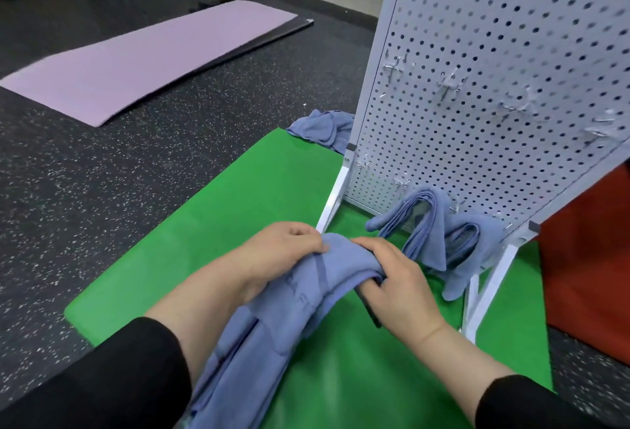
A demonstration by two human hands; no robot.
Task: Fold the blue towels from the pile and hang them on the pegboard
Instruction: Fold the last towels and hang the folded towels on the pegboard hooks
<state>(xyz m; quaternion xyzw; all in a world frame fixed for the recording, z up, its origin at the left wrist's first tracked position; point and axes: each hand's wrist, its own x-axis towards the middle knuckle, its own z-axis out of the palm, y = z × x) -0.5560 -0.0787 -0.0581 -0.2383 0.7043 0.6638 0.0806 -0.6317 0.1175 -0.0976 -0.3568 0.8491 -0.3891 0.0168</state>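
Left hand (pixel 284 248) and right hand (pixel 397 278) both grip a bunched blue cloth towel (pixel 300 295) over the green mat (pixel 238 224) (white perforated pegboard (pixel 494 87) just beyond).

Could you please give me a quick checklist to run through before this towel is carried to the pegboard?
1. Both hands grip the towel: left hand and right hand hold its folded end: ok.
2. Fold finished: the rest trails loose toward the person: not ok.
3. Free hooks on the pegboard: upper row bare: ok.
4. Hung towels secure on the lower hooks: cannot tell.
5. Pile left beside the board: more remain: ok.
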